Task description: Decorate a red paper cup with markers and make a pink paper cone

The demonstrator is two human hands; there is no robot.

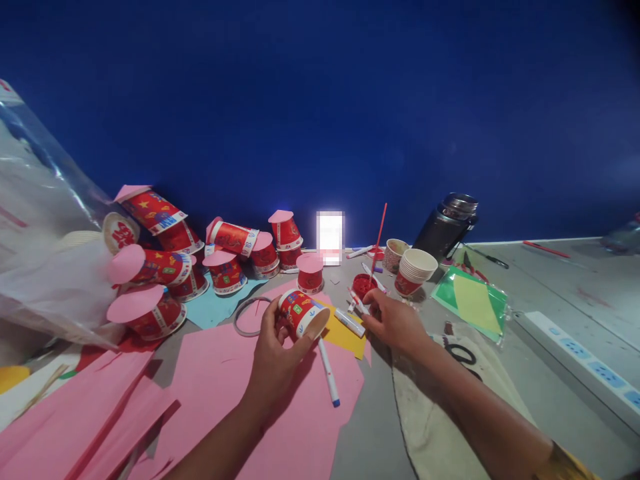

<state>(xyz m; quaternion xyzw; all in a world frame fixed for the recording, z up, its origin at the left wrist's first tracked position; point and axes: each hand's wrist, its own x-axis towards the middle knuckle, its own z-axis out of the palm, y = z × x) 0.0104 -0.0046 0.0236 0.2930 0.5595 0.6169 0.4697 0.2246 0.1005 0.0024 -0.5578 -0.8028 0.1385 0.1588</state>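
Left hand (281,347) gripped a red paper cup (300,312), tilted over pink paper (215,387); the right hand (397,321) was beside a white marker (351,323), its grip impossible to tell.

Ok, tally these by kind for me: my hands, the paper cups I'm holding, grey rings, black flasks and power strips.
Hands: 2, left hand and right hand
Held paper cup: 1
Grey ring: 1
Black flask: 1
Power strip: 1
Total: 6
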